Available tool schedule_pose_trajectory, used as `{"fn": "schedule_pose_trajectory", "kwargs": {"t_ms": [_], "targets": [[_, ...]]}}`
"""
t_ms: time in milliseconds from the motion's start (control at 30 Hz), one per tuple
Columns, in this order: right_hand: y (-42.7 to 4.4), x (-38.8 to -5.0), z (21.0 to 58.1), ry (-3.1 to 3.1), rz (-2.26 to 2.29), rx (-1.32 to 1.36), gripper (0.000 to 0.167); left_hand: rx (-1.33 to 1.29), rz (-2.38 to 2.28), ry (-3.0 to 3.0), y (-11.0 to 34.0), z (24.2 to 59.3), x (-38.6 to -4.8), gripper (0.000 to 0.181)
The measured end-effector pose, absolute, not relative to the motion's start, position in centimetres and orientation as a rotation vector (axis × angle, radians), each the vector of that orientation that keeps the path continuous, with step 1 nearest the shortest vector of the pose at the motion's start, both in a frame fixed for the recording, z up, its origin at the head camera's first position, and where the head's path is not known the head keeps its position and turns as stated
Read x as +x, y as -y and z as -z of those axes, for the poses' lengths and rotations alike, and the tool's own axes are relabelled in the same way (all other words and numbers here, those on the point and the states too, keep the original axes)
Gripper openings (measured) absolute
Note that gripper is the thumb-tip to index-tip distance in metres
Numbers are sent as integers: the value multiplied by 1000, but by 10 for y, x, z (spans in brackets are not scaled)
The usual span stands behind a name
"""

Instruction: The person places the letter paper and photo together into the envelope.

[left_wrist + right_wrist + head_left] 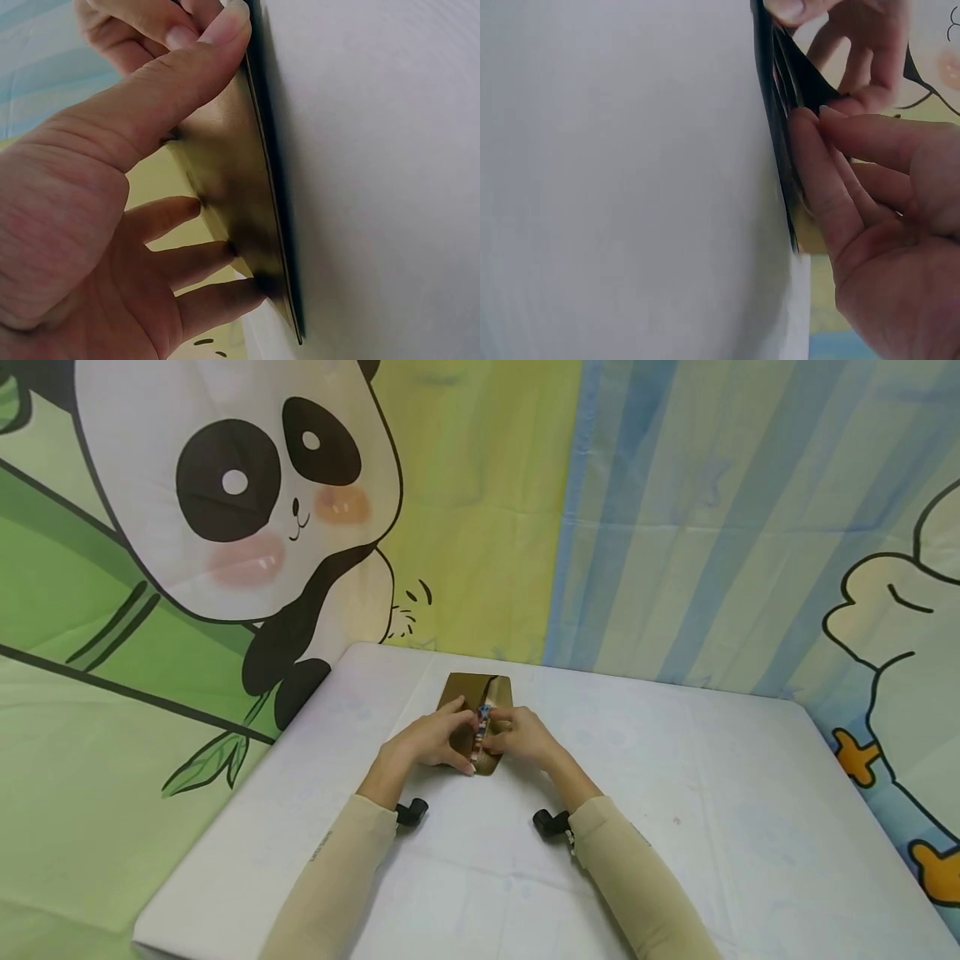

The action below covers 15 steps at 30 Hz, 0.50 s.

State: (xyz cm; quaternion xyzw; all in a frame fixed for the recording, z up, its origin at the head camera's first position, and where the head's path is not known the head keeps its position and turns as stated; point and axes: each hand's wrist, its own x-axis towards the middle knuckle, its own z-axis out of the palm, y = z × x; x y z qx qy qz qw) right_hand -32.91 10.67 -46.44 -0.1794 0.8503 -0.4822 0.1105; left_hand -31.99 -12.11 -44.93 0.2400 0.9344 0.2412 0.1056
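Observation:
A flat gold-brown folding case (468, 683) lies on the white table between both hands. Down its middle shows a narrow, brightly patterned strip (482, 723). My left hand (435, 737) is at the case's left half, its thumb at the near edge and fingertips on the gold surface (225, 154). In the right wrist view, a dark lining (814, 79) shows where the left fingers lift one side. My right hand (521, 735) is at the strip, with thumb and a finger pinching close to the opening (787, 75). What lies inside is mostly hidden.
The white-covered table (675, 777) extends on both sides of the case and toward me. Behind it hangs a curtain (480, 502) printed with a panda. Black wrist devices (411, 812) sit by the sleeve cuffs.

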Motion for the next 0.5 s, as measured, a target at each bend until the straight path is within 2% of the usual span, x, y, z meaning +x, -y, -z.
{"fn": "schedule_pose_trajectory", "kwargs": {"t_ms": [200, 500], "targets": [[-129, -327, 458, -2509, 1449, -465, 63, 684, -666, -2733, 120, 450, -319, 77], [-154, -319, 455, -2621, 1397, -496, 61, 685, -637, -2714, 121, 447, -318, 81]]}}
